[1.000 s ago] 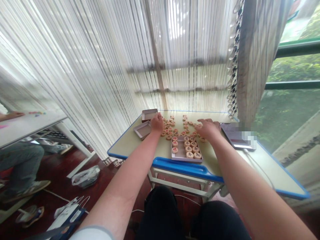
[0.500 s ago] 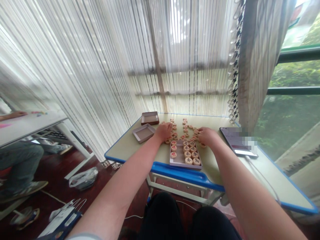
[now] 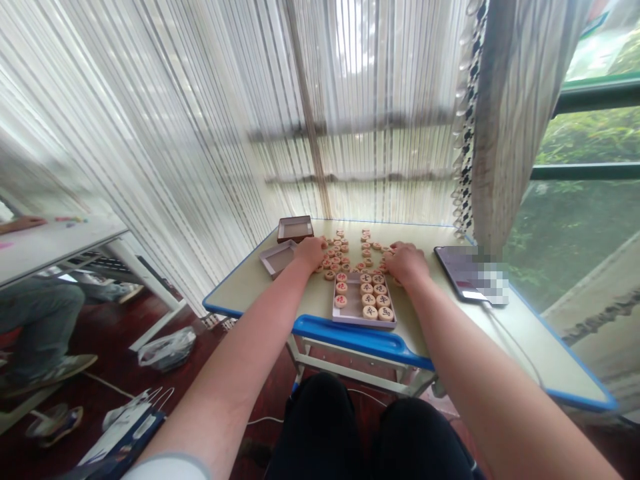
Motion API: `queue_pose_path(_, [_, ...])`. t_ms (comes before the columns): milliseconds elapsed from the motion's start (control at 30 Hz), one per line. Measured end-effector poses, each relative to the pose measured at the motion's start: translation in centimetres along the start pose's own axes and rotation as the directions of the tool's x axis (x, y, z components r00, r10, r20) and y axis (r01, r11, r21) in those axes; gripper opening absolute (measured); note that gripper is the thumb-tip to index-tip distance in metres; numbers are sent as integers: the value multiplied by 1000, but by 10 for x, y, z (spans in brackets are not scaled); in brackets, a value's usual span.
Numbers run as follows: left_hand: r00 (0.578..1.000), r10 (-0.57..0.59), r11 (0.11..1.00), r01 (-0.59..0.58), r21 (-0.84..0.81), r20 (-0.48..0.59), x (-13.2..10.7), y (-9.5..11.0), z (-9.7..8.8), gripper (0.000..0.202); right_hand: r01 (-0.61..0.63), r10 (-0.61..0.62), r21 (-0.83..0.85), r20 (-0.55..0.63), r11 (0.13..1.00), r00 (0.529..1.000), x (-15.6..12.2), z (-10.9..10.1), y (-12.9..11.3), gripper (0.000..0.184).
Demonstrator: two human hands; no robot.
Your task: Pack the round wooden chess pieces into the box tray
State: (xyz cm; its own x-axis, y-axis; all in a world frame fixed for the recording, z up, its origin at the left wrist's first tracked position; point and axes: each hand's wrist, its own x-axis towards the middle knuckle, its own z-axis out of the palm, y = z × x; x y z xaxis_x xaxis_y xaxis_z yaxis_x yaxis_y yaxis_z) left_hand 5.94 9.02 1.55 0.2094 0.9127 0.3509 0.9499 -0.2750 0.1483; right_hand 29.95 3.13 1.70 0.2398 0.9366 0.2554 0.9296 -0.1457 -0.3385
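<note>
Curtains (image 3: pixel 200 100) are filling the top! Over the surface (image 3: pixel 240 287), left hand (image 3: pixel 311 252) and right hand (image 3: pixel 407 261) are half-curling fingers at pieces (image 3: pixel 339 254), grip unclear.

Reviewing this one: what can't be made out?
Head view:
Left hand: its own back hides whether it holds anything.
Right hand: likewise.
Phone: pixelation covers part of its screen.
Far loose pieces: characters too small to read.
Other person: torso cut off by the left edge.

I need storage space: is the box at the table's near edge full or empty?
Partly full: the box holds round pieces along both sides, with bare space between them.
</note>
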Motion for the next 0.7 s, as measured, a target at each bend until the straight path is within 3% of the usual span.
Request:
queue_pose_path(100, [997, -17, 998, 13, -54, -72, 0, 1, -6, 38, 47, -47, -20, -1, 999, 999, -3, -5, -4, 41])
queue_pose_path(200, [987, -118, 992, 121, 28, -105, -4, 4, -18, 38, 38, -38, -31, -16, 999, 999, -5, -7, -6, 40])
queue_pose_path(300, [983, -181, 962, 176, 207, 6, -9, 10, -31, 29, 7, -8, -22, -56, 1000, 998, -5, -6, -6, 38])
queue_pose_path(400, [979, -192, 946, 165, 279, 73, -10, 12, -38, 28, 16, -16, -6, -81, 1000, 997, -4, -3, -6, 36])
queue_pose_path(567, [975, -171, 969, 141, 202, 142, -6, 5, -35, 22, 8, -4, 41, -112, 999, 994, 3, 3, -4, 37])
queue_pose_path(700, [986, -117, 986, 101, 134, 122, -6, 2, -29, 23, -39, 66, 135, -201, 990, 977, 12, 14, 3, 47])
